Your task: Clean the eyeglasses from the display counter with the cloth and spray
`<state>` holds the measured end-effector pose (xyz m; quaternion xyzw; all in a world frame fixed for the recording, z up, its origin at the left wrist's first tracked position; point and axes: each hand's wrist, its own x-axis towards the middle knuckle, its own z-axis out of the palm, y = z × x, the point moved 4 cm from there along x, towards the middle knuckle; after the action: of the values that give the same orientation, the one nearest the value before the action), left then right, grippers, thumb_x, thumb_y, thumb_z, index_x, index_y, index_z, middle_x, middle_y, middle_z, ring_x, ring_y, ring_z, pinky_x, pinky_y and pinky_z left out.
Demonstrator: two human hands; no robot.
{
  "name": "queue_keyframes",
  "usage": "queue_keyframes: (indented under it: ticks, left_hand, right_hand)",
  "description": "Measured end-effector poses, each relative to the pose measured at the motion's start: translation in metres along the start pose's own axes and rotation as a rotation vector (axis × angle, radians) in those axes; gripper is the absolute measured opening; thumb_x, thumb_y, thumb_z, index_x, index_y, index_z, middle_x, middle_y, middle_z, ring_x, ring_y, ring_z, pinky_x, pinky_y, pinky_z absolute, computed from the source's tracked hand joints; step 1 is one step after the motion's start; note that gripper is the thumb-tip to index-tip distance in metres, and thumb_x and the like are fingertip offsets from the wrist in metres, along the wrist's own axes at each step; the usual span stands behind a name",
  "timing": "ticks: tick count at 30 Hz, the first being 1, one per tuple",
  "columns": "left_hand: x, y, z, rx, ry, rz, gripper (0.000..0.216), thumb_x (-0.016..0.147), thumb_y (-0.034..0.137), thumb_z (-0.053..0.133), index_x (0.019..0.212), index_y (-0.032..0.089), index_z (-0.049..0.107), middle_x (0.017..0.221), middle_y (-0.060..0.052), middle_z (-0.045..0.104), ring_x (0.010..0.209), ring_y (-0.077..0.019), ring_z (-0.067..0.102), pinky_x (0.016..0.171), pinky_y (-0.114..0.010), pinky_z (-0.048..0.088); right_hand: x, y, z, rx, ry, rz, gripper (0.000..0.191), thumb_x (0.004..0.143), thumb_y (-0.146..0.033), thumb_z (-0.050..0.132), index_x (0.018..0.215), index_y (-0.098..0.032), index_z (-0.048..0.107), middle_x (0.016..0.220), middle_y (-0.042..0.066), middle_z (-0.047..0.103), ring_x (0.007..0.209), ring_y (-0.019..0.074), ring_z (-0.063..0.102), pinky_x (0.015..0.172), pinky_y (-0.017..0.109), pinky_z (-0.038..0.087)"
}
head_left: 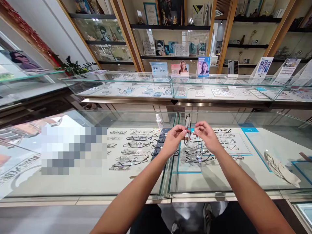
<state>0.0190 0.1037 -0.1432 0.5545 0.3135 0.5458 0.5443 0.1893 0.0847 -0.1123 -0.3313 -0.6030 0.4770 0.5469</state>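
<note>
Above the glass counter, my left hand [175, 137] pinches a pair of dark-rimmed eyeglasses [187, 121] between thumb and fingers. The eyeglasses are turned nearly edge-on, with the lenses upright. Close on their right is my right hand [206, 134], its thumb and fingertips drawn together. A small pale bit shows by those fingertips, too small to name. Below both hands, rows of eyeglasses [200, 158] lie inside the case. More eyeglasses [138, 144] are laid out to the left of my left forearm.
A white bottle [159, 121] stands behind my left hand. On the right lies a crumpled cream cloth [280, 167]. The glass counter [109, 194] runs across in front of me, with a second display case [146, 99] behind it. Advertising cards [203, 66] stand on that one.
</note>
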Motion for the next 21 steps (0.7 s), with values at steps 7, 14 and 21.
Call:
queue_keyframes:
  ticks: [7,14,21]
  left_hand:
    - [-0.006,0.008,0.007,0.016,0.014,0.019,0.045,0.079,0.059,0.082,0.086,0.019,0.061,0.091,-0.004,0.062,0.087,-0.0170,0.061,0.072,-0.031,0.063]
    - [-0.010,0.017,0.014,-0.010,0.000,0.029,0.048,0.075,0.061,0.085,0.083,0.018,0.064,0.085,-0.003,0.060,0.081,-0.0152,0.060,0.068,-0.028,0.062]
    - [-0.010,0.021,0.016,-0.009,0.005,0.040,0.048,0.075,0.060,0.085,0.082,0.016,0.065,0.084,-0.003,0.061,0.077,-0.0136,0.060,0.065,-0.027,0.061]
  right_hand:
    - [-0.002,-0.003,-0.002,-0.015,0.030,0.005,0.029,0.080,-0.037,0.078,0.100,-0.026,0.060,0.079,-0.003,0.061,0.077,0.0168,0.055,0.078,0.034,0.044]
    - [-0.004,-0.004,0.002,0.021,0.015,0.018,0.029,0.077,-0.033,0.078,0.098,-0.026,0.060,0.077,-0.003,0.064,0.076,0.0168,0.056,0.077,0.033,0.044]
    - [-0.005,-0.003,0.003,0.029,0.024,0.024,0.027,0.074,-0.026,0.076,0.096,-0.024,0.061,0.076,-0.003,0.064,0.074,0.0154,0.056,0.074,0.032,0.044]
